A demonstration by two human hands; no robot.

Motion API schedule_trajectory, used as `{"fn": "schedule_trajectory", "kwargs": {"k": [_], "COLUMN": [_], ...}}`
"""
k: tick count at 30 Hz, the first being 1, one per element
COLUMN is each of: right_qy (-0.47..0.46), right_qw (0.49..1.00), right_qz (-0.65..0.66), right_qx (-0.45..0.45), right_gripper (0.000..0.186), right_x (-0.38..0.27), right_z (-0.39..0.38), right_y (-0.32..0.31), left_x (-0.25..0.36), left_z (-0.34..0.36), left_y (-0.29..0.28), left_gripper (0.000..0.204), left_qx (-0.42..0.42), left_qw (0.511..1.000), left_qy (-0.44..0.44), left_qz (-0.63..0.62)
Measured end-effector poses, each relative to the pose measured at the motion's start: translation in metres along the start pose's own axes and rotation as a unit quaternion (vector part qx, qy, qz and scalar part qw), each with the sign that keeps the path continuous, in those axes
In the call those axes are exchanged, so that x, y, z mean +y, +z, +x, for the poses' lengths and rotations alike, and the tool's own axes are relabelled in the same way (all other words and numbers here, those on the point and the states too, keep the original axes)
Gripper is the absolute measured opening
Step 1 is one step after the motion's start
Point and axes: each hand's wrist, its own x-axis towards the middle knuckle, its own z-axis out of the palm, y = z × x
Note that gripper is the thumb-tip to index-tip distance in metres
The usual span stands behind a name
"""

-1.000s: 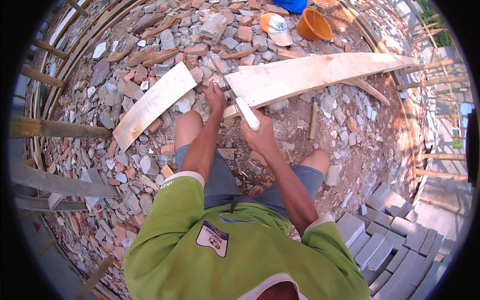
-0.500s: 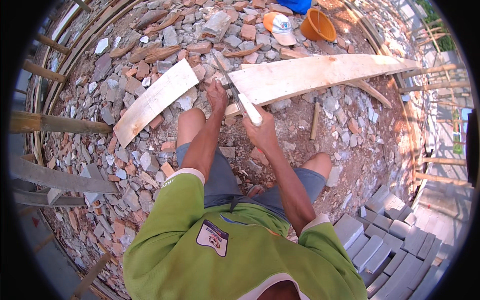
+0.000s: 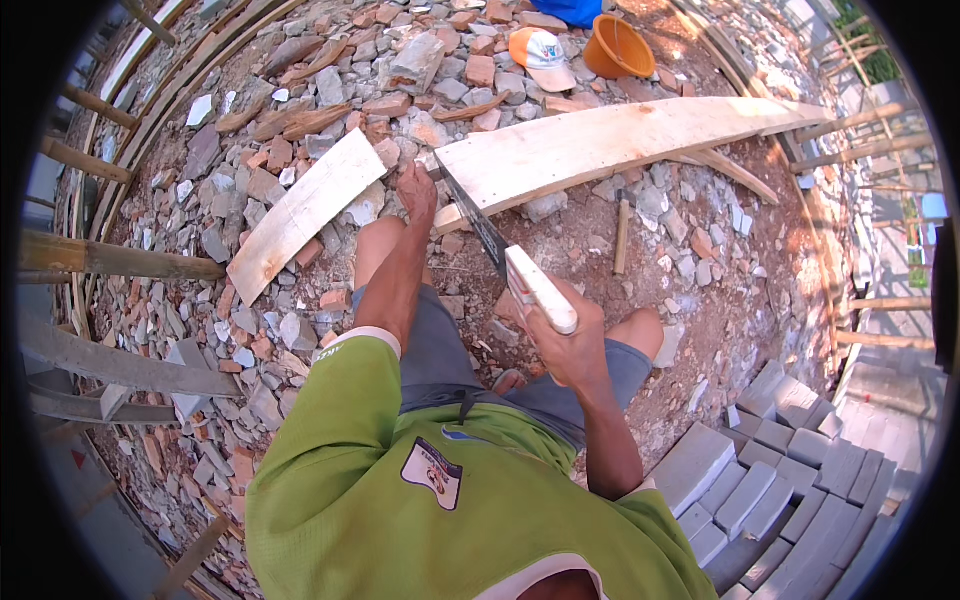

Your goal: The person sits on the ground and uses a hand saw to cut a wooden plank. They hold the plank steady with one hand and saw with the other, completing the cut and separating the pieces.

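My right hand is wrapped round the white handle of a handsaw. The saw's dark blade slants up and left from the handle, and its far part lies against the left end of a long pale plank. Beside the blade's tip, at that same plank end, my left hand has its fingers curled; what they grip is hidden. A shorter pale board rests on the rubble to the left of my left hand. On the dirt below the long plank lies a hammer with a wooden handle.
Broken brick and stone rubble covers the ground around me. An orange bucket and an orange and white cap are at the far side. Grey blocks are stacked at the near right. Wooden poles jut in from the left.
My right hand has drawn the saw back toward me and to the right, so more of the blade shows on the near side of the plank. My left hand stays at the plank's end.
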Motion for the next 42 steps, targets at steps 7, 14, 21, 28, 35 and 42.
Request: {"fn": "schedule_trajectory", "kwargs": {"k": [7, 14, 21, 28, 35, 42], "right_qy": [-0.08, -0.071, -0.072, -0.119, -0.023, -0.099], "right_qw": [0.992, 0.991, 0.994, 0.982, 0.999, 0.985], "right_qz": [-0.089, -0.085, -0.07, -0.144, -0.019, -0.138], "right_qx": [0.029, -0.074, 0.03, 0.031, 0.021, 0.018], "right_gripper": [0.046, 0.041, 0.046, 0.033, 0.048, 0.03], "right_x": [0.017, -0.036, 0.013, 0.038, 0.014, 0.045], "right_z": [-0.023, 0.021, -0.044, 0.149, -0.049, 0.15], "right_y": [0.009, 0.033, -0.005, 0.076, 0.008, 0.071], "left_x": [0.005, -0.011, 0.003, 0.014, -0.019, 0.021], "left_z": [-0.016, -0.005, -0.014, -0.006, -0.008, -0.015], "left_y": [-0.004, 0.009, 0.008, 0.005, 0.002, 0.003], "left_gripper": [0.031, 0.034, 0.031, 0.03, 0.032, 0.035], "left_qx": [-0.067, -0.051, -0.072, -0.113, -0.022, -0.101], "left_qw": [0.996, 0.998, 0.995, 0.99, 0.997, 0.989], "left_qy": [-0.049, -0.018, -0.068, -0.089, -0.035, -0.102], "left_qz": [0.032, 0.023, -0.014, 0.011, 0.063, -0.023]}}
